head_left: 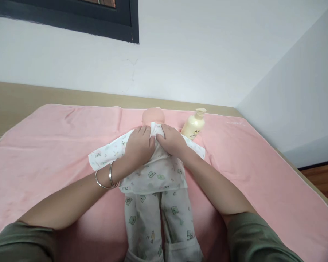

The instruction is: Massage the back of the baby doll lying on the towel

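A baby doll [153, 115] lies on its back on a pink sheet [71, 138], its bald head away from me. It wears a white printed top [155, 174] with the sleeves spread wide and matching trousers [144, 218]. My left hand [140, 143] and my right hand [172, 140] are side by side at the top's neckline. Both have their fingers bent over the cloth, thumbs almost meeting, and the fabric bunches up between them. The doll's lower face is hidden behind the raised cloth. Two silver bangles [110, 174] circle my left wrist.
A cream pump bottle [194, 124] stands on the sheet just beyond the doll's right-hand sleeve, leaning a little in view. A tan surface edge [98, 95] runs along the white wall [180, 65]. A dark window frame [120, 22] is at upper left.
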Available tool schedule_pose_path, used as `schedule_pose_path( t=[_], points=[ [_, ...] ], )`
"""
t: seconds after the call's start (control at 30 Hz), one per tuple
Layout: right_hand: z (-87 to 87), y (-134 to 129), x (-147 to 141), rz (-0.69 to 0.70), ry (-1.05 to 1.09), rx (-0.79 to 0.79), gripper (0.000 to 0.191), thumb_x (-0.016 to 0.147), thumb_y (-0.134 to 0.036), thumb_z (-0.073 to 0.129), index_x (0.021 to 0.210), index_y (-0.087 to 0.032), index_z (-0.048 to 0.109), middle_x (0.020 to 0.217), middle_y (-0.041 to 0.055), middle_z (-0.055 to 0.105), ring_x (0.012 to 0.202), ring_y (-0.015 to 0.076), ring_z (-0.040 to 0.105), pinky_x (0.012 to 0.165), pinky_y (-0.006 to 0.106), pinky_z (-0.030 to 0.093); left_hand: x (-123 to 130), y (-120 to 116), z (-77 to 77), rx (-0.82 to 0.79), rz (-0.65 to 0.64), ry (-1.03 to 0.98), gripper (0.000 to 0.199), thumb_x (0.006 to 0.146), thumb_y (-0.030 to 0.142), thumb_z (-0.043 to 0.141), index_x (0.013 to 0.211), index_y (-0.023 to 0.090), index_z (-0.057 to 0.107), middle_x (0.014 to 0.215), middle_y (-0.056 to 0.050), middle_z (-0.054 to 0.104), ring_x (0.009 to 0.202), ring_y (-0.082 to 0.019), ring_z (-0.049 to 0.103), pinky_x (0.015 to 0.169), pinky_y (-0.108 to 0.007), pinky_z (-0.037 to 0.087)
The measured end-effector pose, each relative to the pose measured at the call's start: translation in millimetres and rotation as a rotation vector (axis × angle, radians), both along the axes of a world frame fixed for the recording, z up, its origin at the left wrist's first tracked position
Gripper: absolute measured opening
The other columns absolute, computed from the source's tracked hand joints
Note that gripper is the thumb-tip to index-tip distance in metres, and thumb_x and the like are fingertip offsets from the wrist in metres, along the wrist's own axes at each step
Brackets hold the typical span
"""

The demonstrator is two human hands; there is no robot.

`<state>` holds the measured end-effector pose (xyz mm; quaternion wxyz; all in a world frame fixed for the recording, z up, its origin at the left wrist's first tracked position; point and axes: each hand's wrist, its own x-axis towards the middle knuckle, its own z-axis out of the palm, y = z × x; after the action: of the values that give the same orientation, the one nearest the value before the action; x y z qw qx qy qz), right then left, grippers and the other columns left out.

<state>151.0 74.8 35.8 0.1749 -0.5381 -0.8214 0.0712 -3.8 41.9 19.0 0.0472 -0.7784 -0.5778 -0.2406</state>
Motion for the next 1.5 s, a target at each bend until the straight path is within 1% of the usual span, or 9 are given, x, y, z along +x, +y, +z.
schedule_pose_path(
  t=[0.13, 0.33, 0.47, 0.57, 0.7, 0.9, 1.07, 1.23, 1.5],
  points=[
    [1.1, 9.5, 5.7, 0.000, 0.025, -0.049, 0.035, 0.097, -0.037, 0.043, 0.114, -0.014, 0.062, 0.115, 0.0150, 0.072, 0.107, 0.0310, 0.064, 0.093, 0.041, 0.050, 5.9, -14.9, -0.4, 0.064, -0.023, 0.021, 0.042, 0.098, 0.024, 0.036, 0.130, 0.006, 0.055, 0.124, -0.023, 0.063, 0.119, -0.036, 0.056, 0.103, -0.051, 0.044],
    [-4.1, -14.4, -7.5, 0.100, -0.092, 0.163, 0.046, 0.098, -0.022, 0.035, 0.131, 0.000, 0.056, 0.129, 0.0245, 0.065, 0.121, 0.0349, 0.057, 0.107, 0.048, 0.042, -2.2, 0.8, 6.0, -0.090, 0.006, -0.006, 0.028, 0.097, 0.025, 0.036, 0.097, 0.013, 0.061, 0.099, -0.017, 0.068, 0.094, -0.031, 0.063, 0.085, -0.045, 0.049],
    [-8.0, -23.3, -13.0, 0.123, -0.068, 0.254, 0.048, 0.098, -0.022, 0.032, 0.135, 0.000, 0.055, 0.137, 0.0251, 0.060, 0.130, 0.0345, 0.052, 0.113, 0.049, 0.039, -5.2, 10.1, 3.4, -0.134, 0.074, -0.001, 0.029, 0.098, 0.029, 0.034, 0.093, 0.015, 0.058, 0.096, -0.017, 0.068, 0.089, -0.030, 0.063, 0.081, -0.043, 0.048],
    [-7.8, -15.6, -10.4, 0.067, -0.007, 0.175, 0.046, 0.095, -0.024, 0.039, 0.132, -0.004, 0.058, 0.137, 0.0215, 0.062, 0.128, 0.0329, 0.055, 0.113, 0.046, 0.040, -3.2, 8.6, -0.6, -0.089, 0.063, 0.023, 0.026, 0.097, 0.028, 0.035, 0.094, 0.015, 0.058, 0.101, -0.018, 0.068, 0.097, -0.032, 0.063, 0.085, -0.044, 0.046],
    [-5.6, -4.7, -5.8, 0.019, 0.030, 0.077, 0.043, 0.095, -0.028, 0.041, 0.128, -0.008, 0.060, 0.137, 0.0190, 0.064, 0.127, 0.0334, 0.056, 0.111, 0.047, 0.041, -0.4, 6.6, -1.9, -0.104, 0.114, -0.054, 0.027, 0.098, 0.030, 0.036, 0.101, 0.015, 0.058, 0.102, -0.017, 0.069, 0.095, -0.031, 0.063, 0.083, -0.044, 0.047],
    [-5.4, -6.3, -6.5, 0.023, 0.032, 0.078, 0.045, 0.096, -0.029, 0.039, 0.130, -0.007, 0.058, 0.139, 0.0209, 0.061, 0.130, 0.0342, 0.054, 0.112, 0.048, 0.039, -0.1, 8.1, -2.7, -0.112, 0.121, -0.087, 0.030, 0.097, 0.031, 0.037, 0.106, 0.014, 0.059, 0.105, -0.017, 0.070, 0.099, -0.033, 0.064, 0.084, -0.044, 0.047],
    [-5.0, -2.3, -3.3, 0.046, 0.048, 0.070, 0.041, 0.096, -0.030, 0.039, 0.124, -0.009, 0.061, 0.128, 0.0196, 0.067, 0.119, 0.0347, 0.060, 0.106, 0.048, 0.044, -0.3, 9.4, -7.2, -0.093, 0.122, -0.102, 0.034, 0.098, 0.033, 0.037, 0.111, 0.013, 0.060, 0.110, -0.018, 0.070, 0.102, -0.034, 0.063, 0.087, -0.046, 0.048],
    [-8.7, 7.1, 4.0, 0.073, 0.091, 0.036, 0.054, 0.096, -0.038, 0.039, 0.139, -0.006, 0.049, 0.140, 0.0203, 0.061, 0.128, 0.0349, 0.056, 0.109, 0.048, 0.042, 1.0, 7.1, -7.6, -0.032, 0.115, -0.082, 0.039, 0.099, 0.034, 0.037, 0.119, 0.010, 0.059, 0.114, -0.017, 0.068, 0.105, -0.034, 0.061, 0.093, -0.047, 0.047],
    [-2.8, 15.3, 13.2, 0.082, 0.089, -0.063, 0.051, 0.096, -0.042, 0.043, 0.137, -0.013, 0.049, 0.126, 0.0165, 0.069, 0.113, 0.0335, 0.064, 0.093, 0.045, 0.051, 5.9, -8.4, 1.1, 0.097, 0.028, -0.030, 0.023, 0.093, 0.021, 0.041, 0.100, 0.012, 0.061, 0.098, -0.017, 0.065, 0.096, -0.031, 0.060, 0.087, -0.043, 0.048]
  ],
)
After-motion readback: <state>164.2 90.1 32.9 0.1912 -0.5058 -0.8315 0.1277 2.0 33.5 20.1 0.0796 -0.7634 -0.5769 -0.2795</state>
